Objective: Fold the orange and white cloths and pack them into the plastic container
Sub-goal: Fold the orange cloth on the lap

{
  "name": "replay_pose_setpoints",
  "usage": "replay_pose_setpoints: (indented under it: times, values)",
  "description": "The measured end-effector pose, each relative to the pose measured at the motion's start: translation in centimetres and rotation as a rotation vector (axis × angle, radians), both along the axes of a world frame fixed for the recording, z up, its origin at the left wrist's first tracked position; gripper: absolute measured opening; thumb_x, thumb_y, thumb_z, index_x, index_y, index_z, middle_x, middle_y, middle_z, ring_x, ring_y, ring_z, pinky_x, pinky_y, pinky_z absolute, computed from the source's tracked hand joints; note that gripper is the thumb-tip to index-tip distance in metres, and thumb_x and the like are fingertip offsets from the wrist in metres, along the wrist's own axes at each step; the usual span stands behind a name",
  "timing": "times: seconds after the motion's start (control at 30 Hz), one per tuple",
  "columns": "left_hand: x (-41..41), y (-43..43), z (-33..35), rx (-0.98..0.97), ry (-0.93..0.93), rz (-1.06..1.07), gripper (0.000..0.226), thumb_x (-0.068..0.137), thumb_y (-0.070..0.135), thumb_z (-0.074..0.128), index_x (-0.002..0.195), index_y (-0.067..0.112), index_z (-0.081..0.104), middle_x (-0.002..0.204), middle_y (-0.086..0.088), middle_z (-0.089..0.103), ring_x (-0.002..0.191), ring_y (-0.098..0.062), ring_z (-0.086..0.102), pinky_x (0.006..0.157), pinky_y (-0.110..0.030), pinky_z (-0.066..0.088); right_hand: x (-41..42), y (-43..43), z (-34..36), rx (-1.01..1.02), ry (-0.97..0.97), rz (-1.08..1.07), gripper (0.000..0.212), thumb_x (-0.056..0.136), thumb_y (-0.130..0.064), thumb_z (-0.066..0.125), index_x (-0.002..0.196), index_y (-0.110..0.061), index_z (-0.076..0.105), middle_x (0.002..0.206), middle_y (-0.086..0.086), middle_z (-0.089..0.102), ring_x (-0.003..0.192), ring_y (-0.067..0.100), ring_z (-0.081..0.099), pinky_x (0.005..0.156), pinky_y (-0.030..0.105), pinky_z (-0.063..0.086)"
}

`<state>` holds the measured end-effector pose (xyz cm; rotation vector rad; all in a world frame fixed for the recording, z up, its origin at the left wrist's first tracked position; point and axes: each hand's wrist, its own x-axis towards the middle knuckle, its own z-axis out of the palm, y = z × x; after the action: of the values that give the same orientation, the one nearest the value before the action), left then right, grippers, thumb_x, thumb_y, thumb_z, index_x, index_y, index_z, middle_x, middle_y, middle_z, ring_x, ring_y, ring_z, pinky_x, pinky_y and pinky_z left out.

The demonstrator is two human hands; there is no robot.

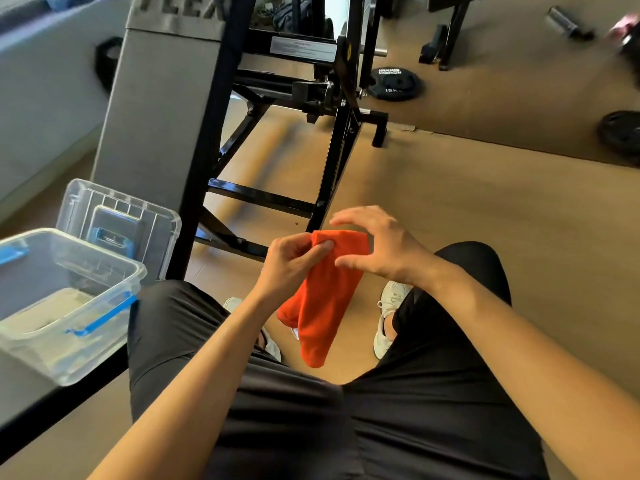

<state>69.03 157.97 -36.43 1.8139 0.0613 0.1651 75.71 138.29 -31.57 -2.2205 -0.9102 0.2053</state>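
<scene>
An orange cloth [322, 299] hangs folded lengthwise between my knees, above the floor. My left hand [294, 263] pinches its top left corner between thumb and fingers. My right hand [377, 247] hovers at the cloth's top right edge with fingers spread, thumb touching the fabric. The clear plastic container [114, 299] with blue latches stands at my left on a bench. A white cloth [45, 313] lies folded inside it on the bottom.
The container's clear lid [121, 216] leans behind it against a grey padded block [156, 116]. A black steel gym frame [277, 140] stands ahead. Weight plates [394, 83] lie on the brown floor farther off. My legs in black shorts fill the lower view.
</scene>
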Motion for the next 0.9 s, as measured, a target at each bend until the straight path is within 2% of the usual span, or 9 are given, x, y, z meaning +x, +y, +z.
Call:
replay_pose_setpoints:
  times: [0.13, 0.2, 0.4, 0.47, 0.6, 0.7, 0.77, 0.83, 0.9]
  values:
    - [-0.9, 0.1, 0.8, -0.138, 0.031, 0.003, 0.035, 0.094, 0.036, 0.07, 0.092, 0.001, 0.076, 0.087, -0.037, 0.068, 0.075, -0.028, 0.06, 0.069, -0.056, 0.051, -1.0, 1.3, -0.2, 0.05, 0.042, 0.063, 0.05, 0.082, -0.021, 0.077, 0.128, -0.027, 0.061, 0.123, -0.007, 0.067, 0.114, 0.012, 0.062, 0.1, 0.035, 0.05]
    - [-1.6, 0.0, 0.9, -0.186, 0.048, 0.004, 0.024, 0.095, 0.028, 0.067, 0.094, 0.006, 0.078, 0.089, -0.026, 0.074, 0.078, -0.027, 0.067, 0.077, -0.055, 0.055, -1.3, 1.5, -0.1, 0.115, 0.018, 0.044, 0.039, 0.083, -0.017, 0.076, 0.12, -0.022, 0.067, 0.115, -0.006, 0.071, 0.107, 0.011, 0.065, 0.094, 0.035, 0.053]
    - [-3.0, -0.1, -1.9, -0.106, 0.154, -0.072, 0.033, 0.084, 0.028, 0.081, 0.111, 0.01, 0.072, 0.104, -0.011, 0.077, 0.1, -0.029, 0.074, 0.093, -0.047, 0.059, -1.2, 1.0, 1.4, 0.302, 0.174, -0.028, 0.026, 0.087, -0.011, 0.074, 0.112, -0.012, 0.071, 0.101, -0.003, 0.073, 0.095, 0.004, 0.068, 0.084, 0.017, 0.051]
    - [-3.2, -0.4, -2.9, -0.045, 0.149, -0.071, 0.032, 0.08, 0.029, 0.083, 0.107, 0.014, 0.073, 0.1, -0.007, 0.077, 0.097, -0.023, 0.074, 0.09, -0.043, 0.059, -0.9, 0.4, 2.3, 0.355, 0.169, -0.036, 0.026, 0.088, -0.008, 0.073, 0.113, -0.007, 0.07, 0.101, -0.001, 0.072, 0.094, 0.0, 0.066, 0.083, 0.013, 0.049]
    - [-3.1, -0.8, -3.2, 0.052, 0.093, -0.066, 0.026, 0.081, 0.017, 0.083, 0.104, 0.024, 0.071, 0.097, 0.004, 0.073, 0.09, -0.004, 0.068, 0.079, -0.016, 0.052, 0.3, -1.3, 4.1, 0.466, 0.134, -0.092, 0.026, 0.09, -0.006, 0.07, 0.115, -0.001, 0.068, 0.102, 0.003, 0.071, 0.092, -0.002, 0.064, 0.084, 0.014, 0.049]
    - [-3.1, -1.0, -3.6, 0.152, 0.103, -0.08, 0.031, 0.082, 0.018, 0.084, 0.103, 0.036, 0.069, 0.102, 0.006, 0.072, 0.095, -0.001, 0.065, 0.08, -0.01, 0.049, 1.5, -2.5, 4.9, 0.603, 0.144, -0.17, 0.022, 0.091, -0.006, 0.068, 0.113, -0.008, 0.068, 0.098, -0.003, 0.072, 0.09, 0.002, 0.066, 0.082, 0.018, 0.051]
    - [-3.2, -1.2, -4.3, 0.199, 0.144, -0.101, 0.026, 0.084, 0.016, 0.081, 0.099, 0.034, 0.069, 0.098, 0.007, 0.073, 0.09, -0.001, 0.066, 0.079, -0.014, 0.05, 2.4, -3.2, 4.8, 0.696, 0.163, -0.228, 0.02, 0.091, -0.005, 0.067, 0.108, -0.016, 0.068, 0.092, -0.012, 0.073, 0.087, 0.002, 0.066, 0.08, 0.019, 0.051]
    - [-3.3, -1.2, -5.1, 0.221, 0.195, -0.112, 0.013, 0.084, 0.023, 0.078, 0.093, 0.019, 0.07, 0.085, -0.002, 0.071, 0.075, -0.008, 0.063, 0.072, -0.029, 0.053, 3.1, -3.8, 4.4, 0.738, 0.184, -0.281, 0.021, 0.092, -0.005, 0.066, 0.104, -0.022, 0.068, 0.089, -0.015, 0.074, 0.085, 0.002, 0.067, 0.078, 0.019, 0.051]
    - [-3.4, -1.2, -5.4, 0.19, 0.22, -0.109, 0.028, 0.079, 0.037, 0.075, 0.091, 0.013, 0.068, 0.08, -0.013, 0.066, 0.067, -0.013, 0.058, 0.065, -0.04, 0.051, 4.0, -4.5, 3.4, 0.747, 0.188, -0.365, 0.02, 0.093, -0.007, 0.066, 0.103, -0.024, 0.069, 0.089, -0.013, 0.073, 0.084, 0.003, 0.066, 0.077, 0.019, 0.051]
